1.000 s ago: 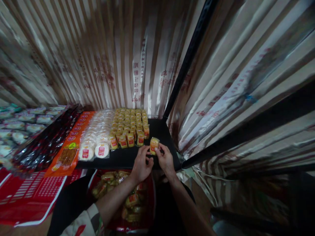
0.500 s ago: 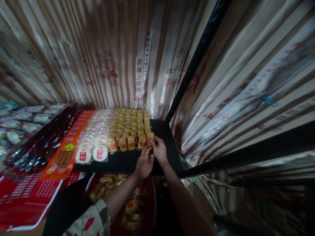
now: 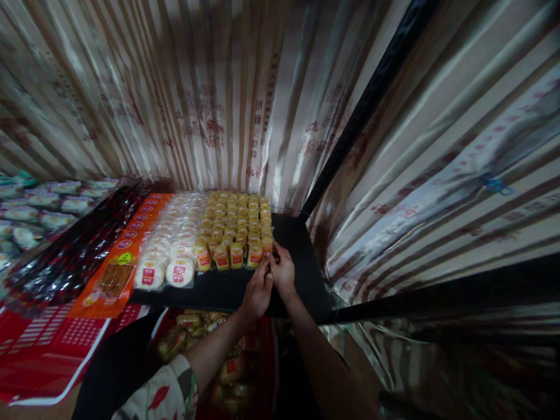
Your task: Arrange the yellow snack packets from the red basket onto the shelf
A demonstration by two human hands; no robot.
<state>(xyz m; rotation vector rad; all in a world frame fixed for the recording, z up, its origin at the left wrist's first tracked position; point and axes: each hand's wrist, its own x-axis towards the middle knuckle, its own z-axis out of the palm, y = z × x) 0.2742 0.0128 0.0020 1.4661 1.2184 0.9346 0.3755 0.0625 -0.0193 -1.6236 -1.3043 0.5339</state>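
Small yellow snack packets (image 3: 237, 254) with red-and-white labels stand in tight rows on a black shelf (image 3: 298, 239). At the front of the rightmost row, my right hand (image 3: 283, 270) has its fingers closed at the right side of the end packet (image 3: 266, 244). My left hand (image 3: 258, 291) is just beside it, fingers together and touching the same packet's lower front edge. Both hands partly cover that packet. Left of the yellow rows are clear-wrapped round white cakes (image 3: 180, 272), also in rows with red labels.
An orange snack bag (image 3: 114, 274) and dark shiny packs (image 3: 74, 256) lie to the left, with white packets (image 3: 56, 219) beyond. Below the shelf, a red basket (image 3: 275, 356) holds more yellow packets. A red crate (image 3: 48, 356), striped curtain (image 3: 227, 87) and black post (image 3: 363, 111) surround the shelf.
The end packet, earlier tilted out at the row's right front, now sits closer in line with its row. My hands stay around it. The view has shifted slightly.
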